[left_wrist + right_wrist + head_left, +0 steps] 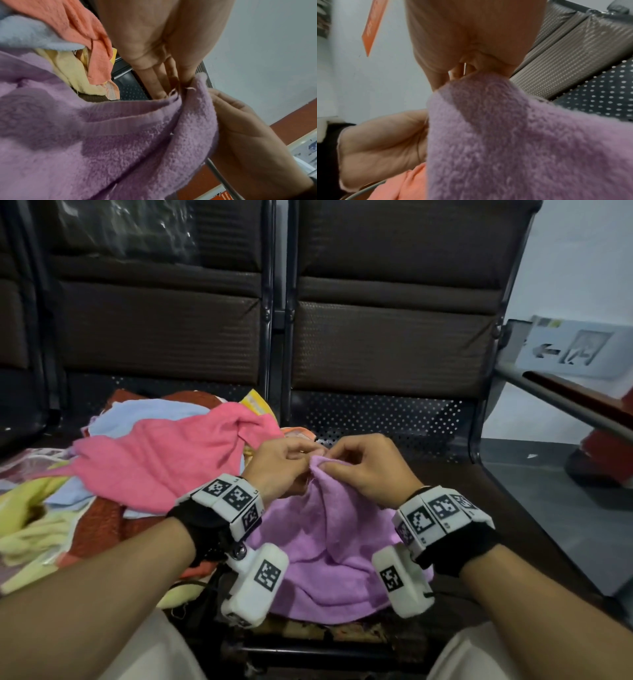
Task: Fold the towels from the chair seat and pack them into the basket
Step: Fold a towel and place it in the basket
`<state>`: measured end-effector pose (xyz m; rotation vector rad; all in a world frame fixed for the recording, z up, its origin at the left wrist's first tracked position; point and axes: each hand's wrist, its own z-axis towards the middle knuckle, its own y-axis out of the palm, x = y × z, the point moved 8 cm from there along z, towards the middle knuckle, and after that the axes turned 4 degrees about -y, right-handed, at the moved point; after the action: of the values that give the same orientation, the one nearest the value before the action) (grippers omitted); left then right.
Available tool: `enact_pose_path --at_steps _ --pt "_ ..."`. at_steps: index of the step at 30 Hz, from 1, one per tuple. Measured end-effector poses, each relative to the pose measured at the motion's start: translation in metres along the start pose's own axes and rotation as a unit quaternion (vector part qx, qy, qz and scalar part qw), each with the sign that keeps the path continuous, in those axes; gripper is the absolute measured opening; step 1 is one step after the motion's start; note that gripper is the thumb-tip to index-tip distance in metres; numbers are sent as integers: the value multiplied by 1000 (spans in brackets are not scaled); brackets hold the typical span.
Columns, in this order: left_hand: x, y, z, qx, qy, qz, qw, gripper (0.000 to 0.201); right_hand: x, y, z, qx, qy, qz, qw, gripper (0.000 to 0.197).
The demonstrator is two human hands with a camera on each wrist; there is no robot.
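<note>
2 hands in view, both up at the top edge of 1 purple towel (329, 546). Left hand (281, 463) pinching the towel's raised corner, fingers (159, 86) curled onto the hem. Right hand (368, 463) pinching the same bunched edge just beside the left, thumb and fingertips closed on the fabric. Hands nearly touching each other at the pinch. Rest of the purple towel draped down toward the camera over the front of the right chair seat (479, 484), hem band visible in the left wrist view.

Unfolded pile on the left chair seat, colours counted from the head view: 1 pink towel (164, 453) on top, 1 light blue towel (137, 414) under it, 1 pale yellow towel (30, 539) at the near left edge, 1 dark red towel (99, 529) partly buried, 1 orange towel (298, 434) peeking out just behind the left hand. Exact total in the pile cannot be told, layers overlap.

2 padded brown chair backs (394, 347) behind. 1 metal armrest (561, 402) at the right. Basket not visible in any view.
</note>
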<state>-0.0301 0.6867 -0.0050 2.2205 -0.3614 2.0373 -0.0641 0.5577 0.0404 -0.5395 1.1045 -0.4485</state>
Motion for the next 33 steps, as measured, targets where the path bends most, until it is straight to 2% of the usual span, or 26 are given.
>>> enact_pose_path --at_steps 4,8,11,14,17,20,22,24,27,29,30,31,33 --pt "2 2 -3 -18 -18 -42 999 14 7 -6 1 44 20 -15 999 13" --pt "5 5 -9 -46 -25 -58 997 28 12 -5 1 47 33 -25 998 12" --pt "9 6 -14 -74 -6 -45 996 22 12 -5 0 52 35 -17 998 11" --pt "13 5 -18 -82 14 -27 996 20 16 -2 -1 32 53 38 997 14" --pt "17 2 -21 -54 31 -26 998 14 15 -1 -7 9 70 68 995 24" --pt "27 -17 -22 30 63 -30 997 25 8 3 -12 -80 39 -90 992 48" --pt "35 -28 -22 58 94 -6 994 27 0 4 -19 -129 12 -203 971 51" --pt "36 -33 -26 74 106 32 991 28 -11 0 -24 -123 -14 -235 964 42" --pt "36 -35 -31 90 120 78 986 30 -33 -10 -27 -63 -46 -235 969 13" --pt "45 -36 -35 103 145 91 980 33 -40 -13 -29 -46 -36 -225 973 37" --pt "50 -36 -37 111 155 93 977 34 -41 -12 -30 -55 -22 -224 973 44" --pt "54 -36 -40 115 167 97 974 34 -41 -9 -32 -73 -7 -232 970 42" --pt "60 -25 -47 85 189 116 971 34 -41 -1 -38 -125 6 -275 953 15"
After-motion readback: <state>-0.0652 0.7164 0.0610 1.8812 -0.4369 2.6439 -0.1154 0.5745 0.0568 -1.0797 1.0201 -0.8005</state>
